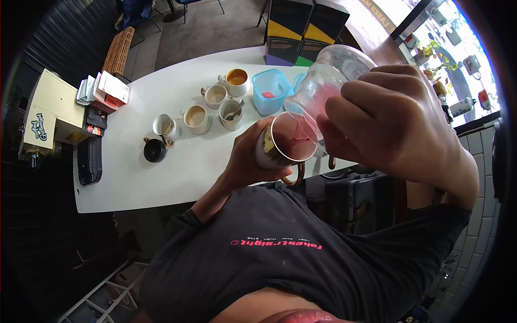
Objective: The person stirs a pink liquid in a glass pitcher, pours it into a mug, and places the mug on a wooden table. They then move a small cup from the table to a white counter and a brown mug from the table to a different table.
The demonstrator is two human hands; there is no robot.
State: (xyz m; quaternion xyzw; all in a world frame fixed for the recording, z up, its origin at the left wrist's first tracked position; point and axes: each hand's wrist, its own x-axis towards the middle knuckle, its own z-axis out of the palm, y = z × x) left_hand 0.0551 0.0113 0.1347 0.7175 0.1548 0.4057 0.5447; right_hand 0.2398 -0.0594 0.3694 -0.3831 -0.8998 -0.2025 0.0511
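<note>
Mug (pixel 276 153), at the centre of the frame by the near edge of the white table (pixel 134 185), is clasped by the left hand (pixel 245 153), while the right hand (pixel 385 116) grips a clear pitcher (pixel 326 75) tipped over its rim, a blue container (pixel 264 105) close above and bare tabletop opening leftward.

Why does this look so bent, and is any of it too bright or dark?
Head view: the white table's edge bows and the corners go black, probably from a very wide lens; the window glares almost white; the lower left is murky; the right hand looms large.
</note>
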